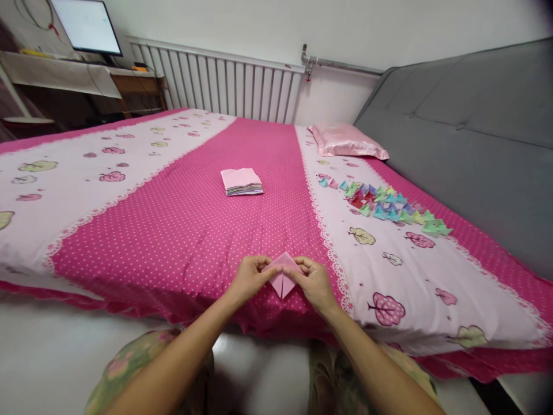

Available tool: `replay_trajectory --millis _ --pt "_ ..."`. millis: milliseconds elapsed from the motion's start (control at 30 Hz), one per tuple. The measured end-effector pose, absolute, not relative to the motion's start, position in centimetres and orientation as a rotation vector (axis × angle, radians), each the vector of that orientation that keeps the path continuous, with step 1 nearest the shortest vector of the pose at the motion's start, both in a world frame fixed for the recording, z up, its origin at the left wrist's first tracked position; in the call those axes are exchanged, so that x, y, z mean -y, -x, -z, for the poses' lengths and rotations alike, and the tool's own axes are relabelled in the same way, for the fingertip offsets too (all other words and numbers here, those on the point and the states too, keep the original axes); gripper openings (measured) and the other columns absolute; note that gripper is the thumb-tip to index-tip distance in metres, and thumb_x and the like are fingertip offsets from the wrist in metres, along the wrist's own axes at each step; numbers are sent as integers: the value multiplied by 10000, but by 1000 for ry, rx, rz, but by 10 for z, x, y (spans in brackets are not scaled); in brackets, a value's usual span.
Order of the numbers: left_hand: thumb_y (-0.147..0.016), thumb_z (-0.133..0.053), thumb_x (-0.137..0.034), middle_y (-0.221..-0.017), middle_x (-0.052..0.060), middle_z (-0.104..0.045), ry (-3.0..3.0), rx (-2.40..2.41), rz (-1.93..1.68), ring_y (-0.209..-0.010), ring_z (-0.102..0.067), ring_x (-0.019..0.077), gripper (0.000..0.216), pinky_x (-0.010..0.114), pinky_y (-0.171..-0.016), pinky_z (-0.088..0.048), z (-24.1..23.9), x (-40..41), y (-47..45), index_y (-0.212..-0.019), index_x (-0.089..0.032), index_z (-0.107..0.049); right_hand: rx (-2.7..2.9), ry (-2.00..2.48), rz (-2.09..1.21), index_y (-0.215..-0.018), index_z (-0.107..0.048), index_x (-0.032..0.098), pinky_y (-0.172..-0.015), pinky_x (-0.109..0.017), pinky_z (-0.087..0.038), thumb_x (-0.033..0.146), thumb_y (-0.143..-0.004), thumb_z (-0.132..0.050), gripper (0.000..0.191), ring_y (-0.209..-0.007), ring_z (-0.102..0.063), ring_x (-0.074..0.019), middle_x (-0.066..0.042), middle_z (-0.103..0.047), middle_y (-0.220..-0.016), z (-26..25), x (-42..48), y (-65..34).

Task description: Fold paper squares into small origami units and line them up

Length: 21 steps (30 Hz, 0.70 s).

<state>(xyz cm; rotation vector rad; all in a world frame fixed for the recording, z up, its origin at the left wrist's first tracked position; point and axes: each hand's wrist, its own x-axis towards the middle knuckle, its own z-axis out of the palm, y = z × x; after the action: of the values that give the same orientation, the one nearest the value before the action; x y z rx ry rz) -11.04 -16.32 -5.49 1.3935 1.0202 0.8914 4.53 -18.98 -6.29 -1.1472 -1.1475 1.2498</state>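
Note:
A pink sheet of origami paper (pixel 285 262), folded to a diamond with a slit down its lower half, is held at the bed's near edge. My left hand (pixel 253 278) pinches its left corner between thumb and fingers. On the opposite corner, my right hand (pixel 316 283) is closed in the same way, the thumb lying on the paper's face. Both thumbs point inward and almost meet at the middle. The fingers behind the paper are partly hidden. Farther up the bed lies a stack of square paper sheets (pixel 242 181), pink on top.
Several small folded paper pieces (pixel 389 206) in many colours lie in rows on the right. Behind them are a pink pillow (pixel 348 141) and a grey headboard (pixel 466 132). A radiator (pixel 220 80) lines the wall. A monitor (pixel 87 27) stands on a desk (pixel 60 75) at left.

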Motion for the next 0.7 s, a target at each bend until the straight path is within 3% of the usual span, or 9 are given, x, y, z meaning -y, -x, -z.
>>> replay_trajectory --millis 233,467,700 --pt "-656 -623 -405 -489 -37 -487 -1440 -1104 -910 -447 -394 61 300 187 -431 -280 57 163 111 -576 -125 -551 1204 1116 -1290 -836 -628 156 -546 -249 -463 374 -705 -639 254 -578 -617 -153 -24 -684 -676 65 189 -47" --pt "-644 -646 -396 -551 -10 -545 -1257 -1083 -948 -471 -455 75 294 194 -453 -314 66 159 112 -620 -125 -537 1181 1121 -1308 -981 -585 168 -575 -263 -463 368 -681 -658 368 -624 -626 -164 -27 -690 -713 66 185 -53" --pt "-673 -616 -443 -552 -5 -546 -1233 -1081 -940 -465 -445 72 325 189 -443 -298 63 158 112 -657 -120 -581 1199 1195 -1186 -965 -589 144 -519 -234 -416 364 -676 -654 369 -520 -557 -118 1 -653 -616 62 183 -58"
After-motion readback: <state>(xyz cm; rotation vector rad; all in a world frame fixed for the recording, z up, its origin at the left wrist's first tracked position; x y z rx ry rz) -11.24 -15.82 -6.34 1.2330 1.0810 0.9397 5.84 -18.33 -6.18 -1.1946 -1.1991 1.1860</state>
